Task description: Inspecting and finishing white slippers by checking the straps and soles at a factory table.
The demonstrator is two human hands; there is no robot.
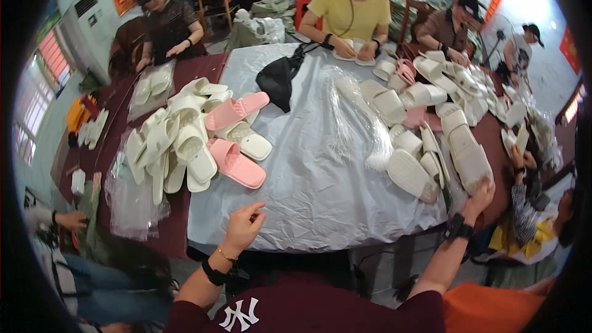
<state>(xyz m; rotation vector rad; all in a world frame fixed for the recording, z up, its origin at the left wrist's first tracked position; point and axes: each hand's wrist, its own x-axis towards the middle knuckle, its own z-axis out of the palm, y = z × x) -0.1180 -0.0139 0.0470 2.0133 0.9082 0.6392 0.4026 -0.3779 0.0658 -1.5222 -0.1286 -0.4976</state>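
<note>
My right hand (pixel 481 196) reaches out to the right and grips the near end of a white slipper (pixel 470 155). That slipper lies against another white slipper (pixel 454 117) just beyond it. Over the front part of the grey sheet hovers my left hand (pixel 244 227), its fingers loosely bent and apart, with nothing in it. Beyond the left hand lie two pink slippers (pixel 248 172) at the edge of a heap of white slippers (pixel 179 129). Left of my right hand, a white slipper (pixel 410 174) rests with its sole turned up.
A grey plastic sheet (pixel 296 203) covers the table's middle. Clear wrapping (pixel 370 129) and a black cloth bag (pixel 277 83) lie on it. More white slippers (pixel 444 77) are piled at the far right. Clear bags (pixel 132 209) lie at left. Several people sit around the table.
</note>
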